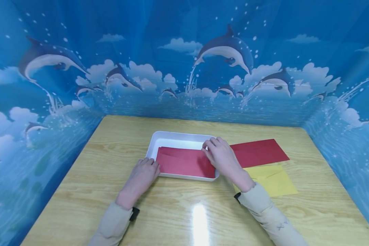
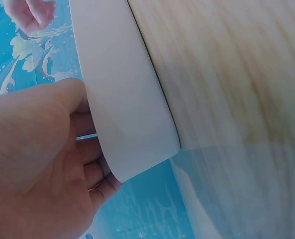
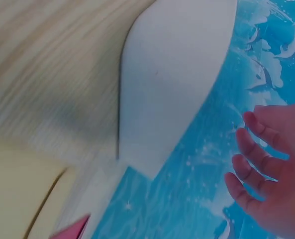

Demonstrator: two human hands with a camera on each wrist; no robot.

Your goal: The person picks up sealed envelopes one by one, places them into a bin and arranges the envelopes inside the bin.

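Observation:
A white rectangular tray (image 1: 178, 136) sits on the table, with red envelopes (image 1: 184, 162) lying flat in it; an offset upper edge suggests more than one. My left hand (image 1: 144, 172) is at the tray's front left corner. In the left wrist view, the left hand (image 2: 52, 144) holds the rim of the tray (image 2: 127, 99), its fingers curled over the wall and their tips hidden. Above the tray's right end hovers my right hand (image 1: 219, 155). The right wrist view shows this hand (image 3: 271, 169) apart from the tray (image 3: 172, 74), fingers loosely bent around nothing.
Right of the tray lie another red envelope (image 1: 259, 152) and, nearer the front, a yellow envelope (image 1: 273, 181), partly under the right forearm. A wood-grain table (image 1: 172, 212) carries everything. A blue dolphin-print curtain (image 1: 160, 41) surrounds the table's back and sides.

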